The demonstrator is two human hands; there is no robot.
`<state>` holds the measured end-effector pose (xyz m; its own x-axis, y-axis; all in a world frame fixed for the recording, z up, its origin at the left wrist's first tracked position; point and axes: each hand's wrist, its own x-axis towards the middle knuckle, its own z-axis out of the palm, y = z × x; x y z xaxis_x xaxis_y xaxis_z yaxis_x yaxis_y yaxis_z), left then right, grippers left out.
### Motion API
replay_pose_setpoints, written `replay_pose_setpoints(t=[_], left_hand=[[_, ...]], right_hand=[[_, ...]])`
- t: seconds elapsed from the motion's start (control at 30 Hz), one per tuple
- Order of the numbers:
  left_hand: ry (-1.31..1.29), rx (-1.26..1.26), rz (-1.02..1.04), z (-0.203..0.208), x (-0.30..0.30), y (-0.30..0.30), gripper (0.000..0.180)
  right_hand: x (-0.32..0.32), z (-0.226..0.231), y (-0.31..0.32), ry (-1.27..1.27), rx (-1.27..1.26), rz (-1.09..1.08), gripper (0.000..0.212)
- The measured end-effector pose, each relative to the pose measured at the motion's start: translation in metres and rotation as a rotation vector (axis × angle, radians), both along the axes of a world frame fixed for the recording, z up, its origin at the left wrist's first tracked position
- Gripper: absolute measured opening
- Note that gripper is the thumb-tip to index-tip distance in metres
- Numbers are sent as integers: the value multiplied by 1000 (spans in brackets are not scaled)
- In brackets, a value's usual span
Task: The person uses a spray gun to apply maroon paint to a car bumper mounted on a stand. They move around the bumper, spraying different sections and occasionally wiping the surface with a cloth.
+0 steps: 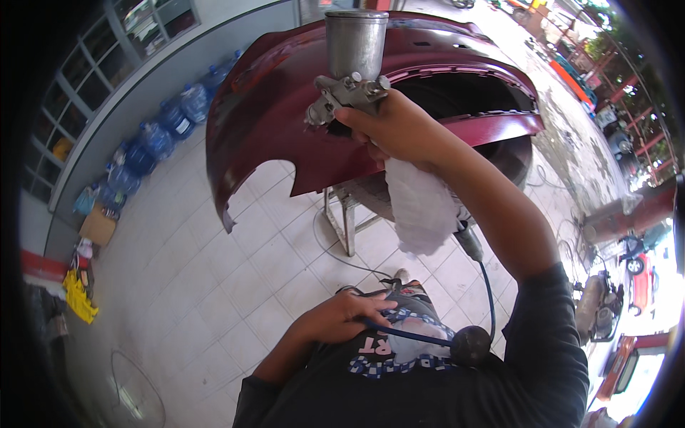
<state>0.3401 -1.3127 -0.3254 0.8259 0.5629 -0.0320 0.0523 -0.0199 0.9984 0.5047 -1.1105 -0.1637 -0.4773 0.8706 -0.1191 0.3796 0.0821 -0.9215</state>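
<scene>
Tiled floor (pixel 185 292), spray gun (pixel 352 68) partly hidden

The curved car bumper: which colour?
The curved car bumper is glossy dark red, clearest in the head view.

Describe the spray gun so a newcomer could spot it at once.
Find the big, curved, dark red car bumper in the upper middle of the picture. In front of it, the person's right hand grips the spray gun. Unlike the limp white cloth hanging below that hand, it is rigid, silver-grey metal, topped by a lidded cylindrical cup.
</scene>
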Motion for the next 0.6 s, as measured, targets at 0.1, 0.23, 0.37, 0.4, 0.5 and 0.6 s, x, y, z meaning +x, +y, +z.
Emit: replay_pose_setpoints(t=[0.1, 0.23, 0.37, 0.4, 0.5, 0.6], left_hand=[[-18, -10, 50, -5, -6, -5, 47], [-13, -12, 54, 6, -3, -3, 47], [-11, 26, -6, 16, 10, 13, 51], [-3, 28, -12, 21, 14, 16, 51], [13, 55, -33, 31, 31, 27, 52], [6, 74, -19, 43, 55, 41, 57]], right_hand=[[14, 10, 16, -22, 164, -119, 31], [67, 36, 44, -195, 184, -251, 36], [139, 47, 75, -218, 222, -413, 37], [153, 49, 82, -233, 235, -455, 37], [198, 56, 104, -253, 241, -513, 40], [255, 58, 128, -239, 250, -558, 43]])
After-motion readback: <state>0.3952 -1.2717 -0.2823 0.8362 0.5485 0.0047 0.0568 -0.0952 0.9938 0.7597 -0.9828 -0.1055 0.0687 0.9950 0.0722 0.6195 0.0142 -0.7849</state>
